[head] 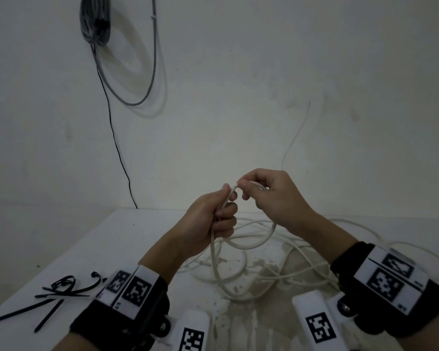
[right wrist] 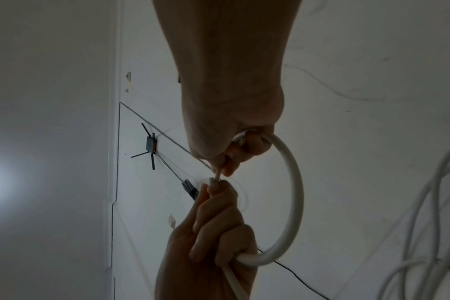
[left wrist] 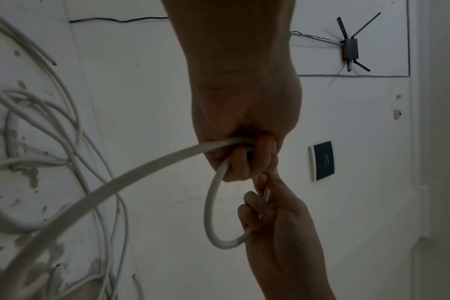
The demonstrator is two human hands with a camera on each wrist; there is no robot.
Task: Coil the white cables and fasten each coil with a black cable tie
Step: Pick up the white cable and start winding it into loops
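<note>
Both hands are raised above the white table (head: 107,239) and hold one thick white cable (head: 251,243). My left hand (head: 214,214) grips the cable in a fist, its thumb pressing the strand near the cable's end. My right hand (head: 269,196) pinches the cable end between thumb and forefinger, right beside the left thumb. A small loop (right wrist: 294,194) hangs between the two hands, also seen in the left wrist view as a white cable loop (left wrist: 208,213). More white cables (head: 297,272) lie tangled on the table below. Several black cable ties (head: 58,291) lie at the table's left front.
A grey cable coil (head: 95,20) hangs on the wall at upper left, with a thin black wire (head: 117,148) running down to the table's back edge. A black router (left wrist: 349,50) is mounted on a wall. The tabletop is stained (head: 261,264) under the cables.
</note>
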